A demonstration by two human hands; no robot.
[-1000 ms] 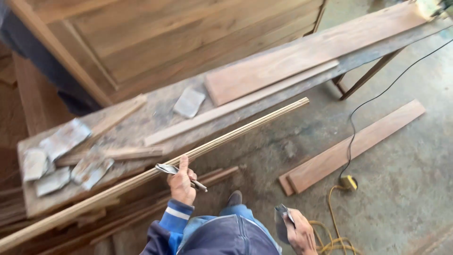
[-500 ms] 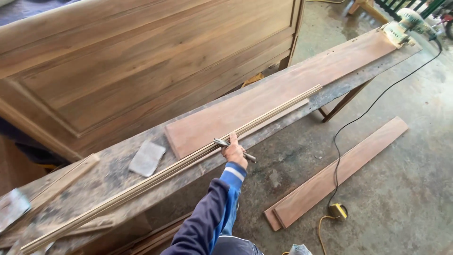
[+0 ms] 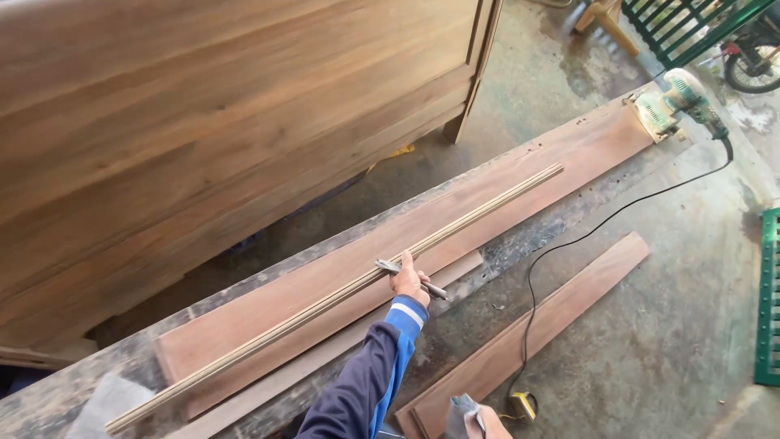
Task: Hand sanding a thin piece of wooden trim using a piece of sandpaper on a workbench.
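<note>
Fingers of the left hand grip a metal tool set crosswise on the moulding strip, which runs lengthwise along the plank; right hand unseen.

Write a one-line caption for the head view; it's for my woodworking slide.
Left hand holding a metal tool against a long thin wooden strip on a reddish plank.

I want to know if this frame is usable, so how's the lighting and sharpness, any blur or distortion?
Head view: even daylight, no harsh glare; the left hand and thin wooden strip are sharp; the big wooden panel looks slightly soft; wide-angle bending at the edges; the right hand is cut off by the bottom border.
</note>
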